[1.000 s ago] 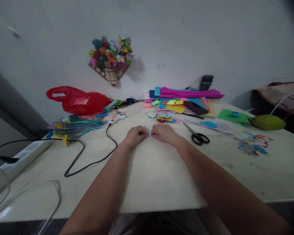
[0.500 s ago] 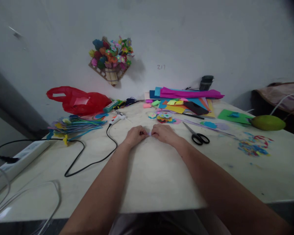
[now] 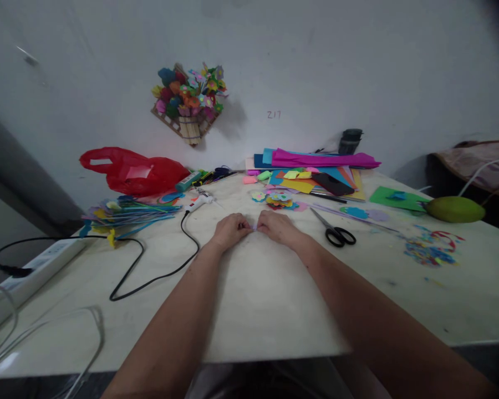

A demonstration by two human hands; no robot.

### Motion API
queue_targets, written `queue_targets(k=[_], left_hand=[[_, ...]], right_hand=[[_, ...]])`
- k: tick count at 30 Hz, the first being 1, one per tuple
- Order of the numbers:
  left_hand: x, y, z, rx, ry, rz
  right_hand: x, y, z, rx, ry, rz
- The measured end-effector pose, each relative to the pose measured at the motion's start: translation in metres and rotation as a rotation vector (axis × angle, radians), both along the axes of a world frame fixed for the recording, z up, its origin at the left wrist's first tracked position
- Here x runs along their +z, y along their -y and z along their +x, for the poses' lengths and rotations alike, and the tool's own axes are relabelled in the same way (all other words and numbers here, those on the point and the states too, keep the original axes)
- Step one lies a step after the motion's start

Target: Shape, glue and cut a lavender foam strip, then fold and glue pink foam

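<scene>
While the front edge of the pale table (image 3: 274,310) runs across below, a stretch of its surface lies open between the two forearms (image 3: 187,310), with a glue gun (image 3: 198,203) to the left and scissors (image 3: 340,236) to the right. Coloured sheets (image 3: 324,159) lie toward the grey wall (image 3: 316,66). The left hand (image 3: 230,230) and the right hand (image 3: 278,226), narrowly closed, pinch a small purple piece (image 3: 255,228) between them; mostly covered, its shape I cannot tell.
</scene>
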State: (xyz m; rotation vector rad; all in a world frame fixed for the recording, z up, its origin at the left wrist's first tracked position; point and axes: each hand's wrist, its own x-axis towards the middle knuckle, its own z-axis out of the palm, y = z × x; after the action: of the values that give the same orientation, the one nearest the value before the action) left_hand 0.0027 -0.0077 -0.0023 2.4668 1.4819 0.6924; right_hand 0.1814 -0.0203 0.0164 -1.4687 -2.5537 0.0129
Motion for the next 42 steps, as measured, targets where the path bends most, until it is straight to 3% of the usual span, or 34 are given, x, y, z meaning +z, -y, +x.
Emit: queue_targets(k=[16,25,42], left_hand=[[-0.0001,-0.0026,0.0012,-0.042,0.005,0.023],[0.0001,-0.0014,0.0041,-0.048,-0.108,0.118],[0.0003,0.0013,0.0064,0.029,-0.179,0.144]], right_hand=[[-0.0012,-0.0011,-0.0054,-0.133,-0.034,-0.079],[-0.0037,-0.0004,-0.0069,-0.149,-0.04,-0.053],[-0.0088,-0.0025,-0.0091,-0.177,-0.079,-0.023]])
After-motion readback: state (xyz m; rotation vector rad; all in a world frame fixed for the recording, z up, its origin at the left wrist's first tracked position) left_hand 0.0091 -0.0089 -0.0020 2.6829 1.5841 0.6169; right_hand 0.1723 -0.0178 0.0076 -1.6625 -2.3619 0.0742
